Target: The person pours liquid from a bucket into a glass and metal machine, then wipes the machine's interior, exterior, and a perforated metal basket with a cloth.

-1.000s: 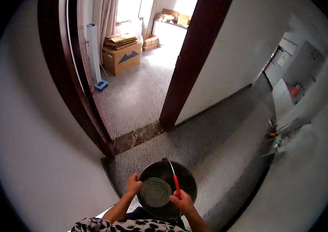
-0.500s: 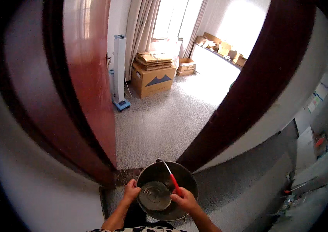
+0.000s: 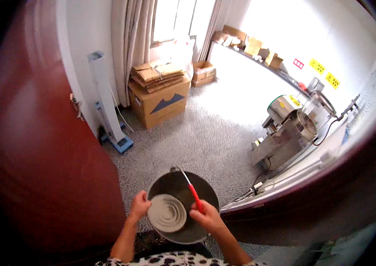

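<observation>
carpeted doorway, hands (image 3: 174,212) gripping basin (image 3: 183,206)

— What sort of place was this?

— A storeroom or back workroom, seen from its doorway past a dark red door (image 3: 41,177). Flattened cardboard lay stacked on a large carton (image 3: 159,99) by the curtained window (image 3: 130,44), and more boxes (image 3: 245,42) sat along the far wall.

— Anything else?

— A stainless-steel machine (image 3: 290,128) stood on grey carpet (image 3: 210,137), with yellow signs (image 3: 323,73) on the white wall.
</observation>
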Available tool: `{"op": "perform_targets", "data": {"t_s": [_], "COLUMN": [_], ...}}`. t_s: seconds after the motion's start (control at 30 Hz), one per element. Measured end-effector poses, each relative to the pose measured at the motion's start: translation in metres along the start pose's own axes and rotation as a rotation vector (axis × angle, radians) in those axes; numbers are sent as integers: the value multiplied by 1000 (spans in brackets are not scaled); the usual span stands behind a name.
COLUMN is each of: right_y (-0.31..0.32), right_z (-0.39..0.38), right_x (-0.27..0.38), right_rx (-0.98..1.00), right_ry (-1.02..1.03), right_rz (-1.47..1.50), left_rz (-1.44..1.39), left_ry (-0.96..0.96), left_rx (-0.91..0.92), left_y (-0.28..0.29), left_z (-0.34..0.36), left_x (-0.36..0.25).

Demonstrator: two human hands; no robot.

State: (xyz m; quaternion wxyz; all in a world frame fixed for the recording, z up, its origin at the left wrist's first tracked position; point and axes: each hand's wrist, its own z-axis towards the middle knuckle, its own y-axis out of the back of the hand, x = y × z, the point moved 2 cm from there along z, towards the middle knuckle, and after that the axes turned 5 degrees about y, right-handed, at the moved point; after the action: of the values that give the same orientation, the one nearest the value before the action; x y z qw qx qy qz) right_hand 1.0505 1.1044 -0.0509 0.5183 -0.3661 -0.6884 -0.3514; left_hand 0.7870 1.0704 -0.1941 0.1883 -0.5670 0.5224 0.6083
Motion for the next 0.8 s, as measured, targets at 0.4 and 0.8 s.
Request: {"op": "perform_targets", "data": {"t_s": [0.4,0.8], "right_y": [105,290], "right_z": [312,494], "right_x": [75,103], "right_rx": [22,-340], "right_ry": [-14,-109], "right_rz": [156,274], "left_rz": [-198,-48], "left_ry": [-69,-130], "left_rx": [100,612], "left_y": [-72,-286], "left_z": [325,596], "left_x": [-80,-248]}}
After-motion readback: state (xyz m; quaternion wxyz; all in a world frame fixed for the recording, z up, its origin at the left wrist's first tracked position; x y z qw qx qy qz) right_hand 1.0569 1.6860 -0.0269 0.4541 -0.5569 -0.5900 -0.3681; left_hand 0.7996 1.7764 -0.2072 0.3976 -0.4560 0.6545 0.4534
